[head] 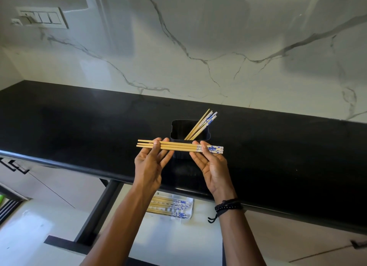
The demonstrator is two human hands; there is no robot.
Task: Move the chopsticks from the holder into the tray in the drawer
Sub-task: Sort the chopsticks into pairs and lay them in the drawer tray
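Looking down on a black countertop (pixel 79 126) backed by white veined marble. Holding a bundle of chopsticks (pixel 179 147) level, just in front of the holder (pixel 176 133). Pinching its plain ends with the left hand (pixel 152 163), thumb on top. Gripping its blue-patterned ends with the right hand (pixel 211 165), fingertips curling over. Seeing several leaning chopsticks (pixel 200 125) inside the holder, and stored chopsticks (pixel 170 206) lying in the white tray (pixel 190 216) of the open drawer (pixel 168 238) below it.

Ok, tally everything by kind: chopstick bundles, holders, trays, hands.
Bundles of bamboo chopsticks with blue-patterned ends: 3 (held bundle, holder bundle, tray bundle)
Black rectangular plastic holder: 1
White plastic tray: 1
Hands: 2 (left hand, right hand)
Total: 7
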